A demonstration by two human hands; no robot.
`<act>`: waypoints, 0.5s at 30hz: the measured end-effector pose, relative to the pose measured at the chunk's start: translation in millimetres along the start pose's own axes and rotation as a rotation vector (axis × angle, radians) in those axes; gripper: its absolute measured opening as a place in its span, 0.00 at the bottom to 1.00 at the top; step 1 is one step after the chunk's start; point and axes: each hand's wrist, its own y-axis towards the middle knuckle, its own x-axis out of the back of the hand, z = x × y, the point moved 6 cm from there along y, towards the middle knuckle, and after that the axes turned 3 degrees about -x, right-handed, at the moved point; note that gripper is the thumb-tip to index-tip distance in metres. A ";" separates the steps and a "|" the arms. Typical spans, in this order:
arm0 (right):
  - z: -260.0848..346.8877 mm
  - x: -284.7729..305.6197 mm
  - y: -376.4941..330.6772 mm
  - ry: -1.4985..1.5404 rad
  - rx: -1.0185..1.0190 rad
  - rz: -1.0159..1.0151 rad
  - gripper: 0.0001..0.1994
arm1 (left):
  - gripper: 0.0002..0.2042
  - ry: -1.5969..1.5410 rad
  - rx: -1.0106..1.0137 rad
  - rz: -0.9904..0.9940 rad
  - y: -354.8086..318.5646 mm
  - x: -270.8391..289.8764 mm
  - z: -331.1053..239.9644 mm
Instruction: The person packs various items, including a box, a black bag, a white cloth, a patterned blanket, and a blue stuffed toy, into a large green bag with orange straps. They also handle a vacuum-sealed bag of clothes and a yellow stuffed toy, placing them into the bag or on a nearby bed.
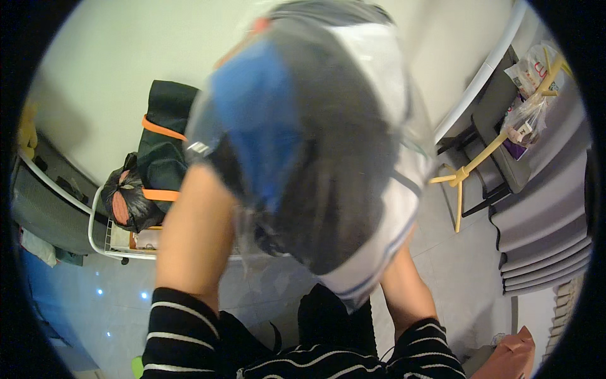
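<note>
A large clear plastic bag (328,145), stuffed with folded cloth in blue, dark grey and white, is held up in front of me and blurred by motion. My left hand (207,175) grips its lower left side, with the fingers hidden behind the bag or smeared. On the right, my bare forearm (407,278) runs up to the bag's lower right edge, and the right hand is hidden behind it. Both arms, in black sleeves with white stripes, bear the bag between them above the floor.
At the left, a white wire cart (101,237) bears a dark green bag with orange straps (167,136) and a black plastic bag (129,202). To the right stand a wooden rack (467,172), a dark chair (495,120) and a grey curtain (543,215). Pale tiles (435,265) cover the floor.
</note>
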 end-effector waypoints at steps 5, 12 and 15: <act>45.5 -3.1 -52.1 -0.178 0.207 -0.218 0.28 | 0.33 -0.181 0.214 0.023 44.0 -79.9 85.9; 11.6 51.0 -29.8 -0.066 0.000 -0.701 0.29 | 0.39 -0.106 0.694 -0.394 28.1 33.4 233.9; -5.1 94.4 -18.2 -0.069 0.027 -0.668 0.24 | 0.45 -0.349 0.706 -0.344 -35.1 71.4 263.1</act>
